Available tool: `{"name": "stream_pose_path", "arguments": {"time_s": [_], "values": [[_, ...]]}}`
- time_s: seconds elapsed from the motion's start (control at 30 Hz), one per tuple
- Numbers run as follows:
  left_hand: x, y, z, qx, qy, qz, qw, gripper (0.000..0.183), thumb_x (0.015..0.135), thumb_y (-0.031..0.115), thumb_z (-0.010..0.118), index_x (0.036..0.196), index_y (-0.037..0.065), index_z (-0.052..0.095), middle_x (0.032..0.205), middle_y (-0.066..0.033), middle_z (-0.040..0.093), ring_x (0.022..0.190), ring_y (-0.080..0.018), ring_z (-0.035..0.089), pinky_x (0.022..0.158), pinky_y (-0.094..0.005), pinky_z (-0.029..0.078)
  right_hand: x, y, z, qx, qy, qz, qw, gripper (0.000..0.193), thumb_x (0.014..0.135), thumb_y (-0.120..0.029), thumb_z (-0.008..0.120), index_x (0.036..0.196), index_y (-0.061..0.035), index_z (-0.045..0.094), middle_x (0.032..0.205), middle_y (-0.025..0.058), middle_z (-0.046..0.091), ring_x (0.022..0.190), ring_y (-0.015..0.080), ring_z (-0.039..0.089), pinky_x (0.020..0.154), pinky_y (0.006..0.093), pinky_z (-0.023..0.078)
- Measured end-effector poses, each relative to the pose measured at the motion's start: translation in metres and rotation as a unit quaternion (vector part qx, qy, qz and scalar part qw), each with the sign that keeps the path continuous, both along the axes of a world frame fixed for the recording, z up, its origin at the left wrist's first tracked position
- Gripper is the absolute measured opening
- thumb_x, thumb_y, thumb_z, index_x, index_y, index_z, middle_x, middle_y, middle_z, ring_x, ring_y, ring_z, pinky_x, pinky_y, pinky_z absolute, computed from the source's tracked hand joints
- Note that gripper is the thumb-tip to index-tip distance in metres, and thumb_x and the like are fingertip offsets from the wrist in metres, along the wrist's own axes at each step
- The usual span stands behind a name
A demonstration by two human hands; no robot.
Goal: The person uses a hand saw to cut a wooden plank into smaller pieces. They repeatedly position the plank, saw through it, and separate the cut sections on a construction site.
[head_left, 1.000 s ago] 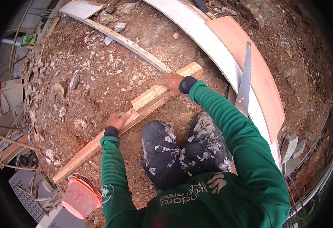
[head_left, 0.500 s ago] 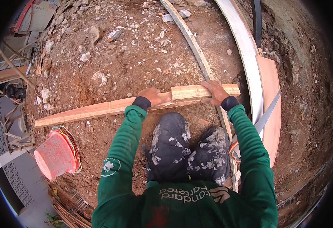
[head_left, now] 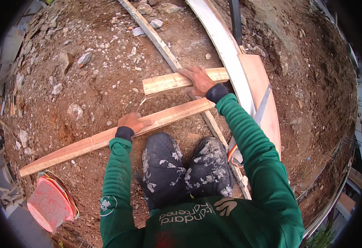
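A red bucket [head_left: 50,204] sits by the left end of the long timber [head_left: 98,141]; a thin batten [head_left: 154,39] crosses beneath, with a white board [head_left: 220,37] and saw [head_left: 263,105] rightward. The left hand [head_left: 133,122] grips the long timber, slanting up-right before the knees [head_left: 162,159]; the right hand [head_left: 200,80] clasps the nearly parallel short timber [head_left: 164,83].

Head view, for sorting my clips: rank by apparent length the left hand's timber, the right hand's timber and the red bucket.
1. Longer timber at left hand
2. Shorter timber at right hand
3. Red bucket
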State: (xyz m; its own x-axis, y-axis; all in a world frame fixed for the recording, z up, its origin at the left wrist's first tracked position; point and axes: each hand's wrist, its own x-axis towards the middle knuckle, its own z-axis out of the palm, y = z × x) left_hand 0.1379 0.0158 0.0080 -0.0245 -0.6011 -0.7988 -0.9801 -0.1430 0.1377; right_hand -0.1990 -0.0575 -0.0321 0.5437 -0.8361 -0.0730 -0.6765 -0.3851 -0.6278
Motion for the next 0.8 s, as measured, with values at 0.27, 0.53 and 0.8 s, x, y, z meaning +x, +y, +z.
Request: {"name": "stream_pose_path", "arguments": {"time_s": [0.27,0.53,0.8], "values": [[0.0,0.005,-0.007,-0.014,-0.015,0.014,1.0,0.089,0.067,0.078,0.073,0.113,0.002,0.073,0.112,-0.0215,0.073,0.108,-0.0368,0.069,0.094,-0.0444,0.05,-0.074,0.1,-0.002,-0.116,-0.046,-0.369,0.921,0.037,0.086,-0.011,0.076,0.118,-0.004,0.058,0.107,0.0185,0.063,0.103,0.0389,0.06,0.088,0.0451,0.05],[-0.038,0.008,0.003,-0.042,0.008,-0.009,0.999,0.082,0.064,0.078,0.074,0.099,0.004,0.075,0.099,-0.0192,0.074,0.098,-0.0354,0.07,0.086,-0.0457,0.051,-0.112,0.442,-0.086,0.089,0.13,-0.493,0.855,0.054,0.077,-0.012,0.078,0.125,-0.002,0.054,0.115,0.0257,0.056,0.112,0.0459,0.055,0.097,0.053,0.045],[-0.078,-0.004,0.003,-0.072,0.034,-0.009,0.997,0.079,0.064,0.079,0.075,0.095,0.006,0.075,0.096,-0.0171,0.074,0.093,-0.0336,0.07,0.083,-0.0445,0.051,-0.113,0.464,-0.074,0.106,0.176,-0.389,0.898,0.043,0.075,-0.014,0.074,0.115,-0.0049,0.062,0.1,0.022,0.057,0.099,0.0448,0.058,0.084,0.0505,0.048]]}}
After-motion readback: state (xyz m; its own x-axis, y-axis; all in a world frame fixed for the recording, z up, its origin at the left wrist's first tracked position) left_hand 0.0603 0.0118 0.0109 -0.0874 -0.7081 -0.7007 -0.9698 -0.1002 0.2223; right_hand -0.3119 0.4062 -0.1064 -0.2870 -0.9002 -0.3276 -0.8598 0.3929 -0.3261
